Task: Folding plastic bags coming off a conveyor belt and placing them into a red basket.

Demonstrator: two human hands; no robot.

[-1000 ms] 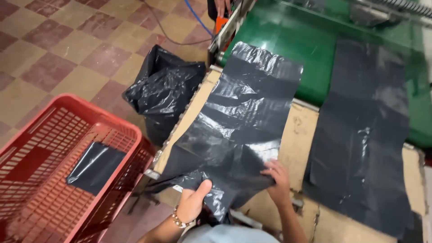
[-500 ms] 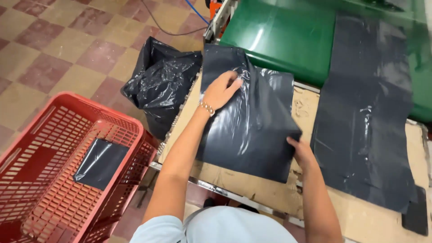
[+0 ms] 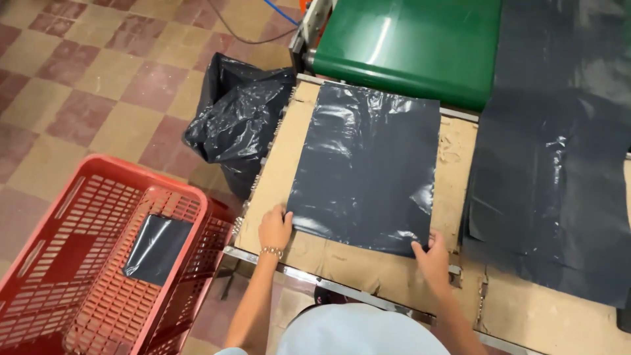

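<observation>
A dark grey plastic bag (image 3: 368,164) lies flat and folded into a rectangle on the cardboard-covered table (image 3: 453,164). My left hand (image 3: 275,227) rests at the bag's near left corner, fingers on its edge. At the near right corner, my right hand (image 3: 432,256) presses the bag's edge with its fingertips. Neither hand lifts the bag.
A long stack of dark plastic sheets (image 3: 552,151) runs along the right of the table. A green conveyor belt (image 3: 407,46) stands behind. A bin lined with a black bag (image 3: 240,118) is at the left, and a red plastic basket (image 3: 98,263) holds one folded bag (image 3: 156,248).
The bag was crumpled and half open, then smoothed by my left hand reaching far. Now it lies flat as a rectangle and both hands have come back to its near corners.
</observation>
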